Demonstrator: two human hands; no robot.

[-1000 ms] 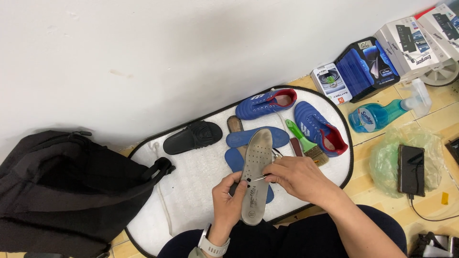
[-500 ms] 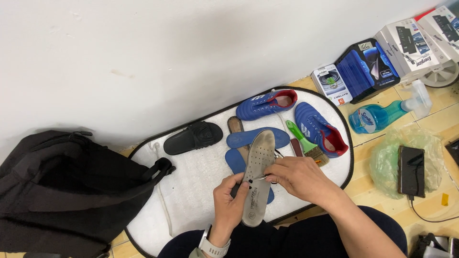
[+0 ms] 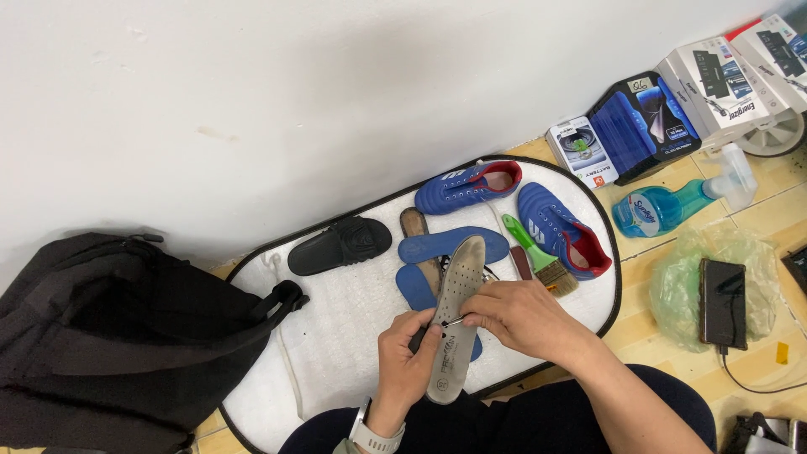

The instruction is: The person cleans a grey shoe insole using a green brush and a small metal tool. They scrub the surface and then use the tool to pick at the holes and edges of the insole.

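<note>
Matt perforated grey insole (image 3: pixel 455 315), white quilted cloth mat (image 3: pixel 336 319), black fabric backpack (image 3: pixel 109 328)

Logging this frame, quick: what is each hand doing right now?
Left hand: closed around the grey insole, holding it up.
Right hand: fingertips pinched on a small thin tool against the insole.

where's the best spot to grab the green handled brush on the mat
Probably by the green handle of the brush, coming from above at the upper-left end. The handle lies flat and bare there on the white mat, while the bristle end sits close to the right hand and the blue shoe.
</note>
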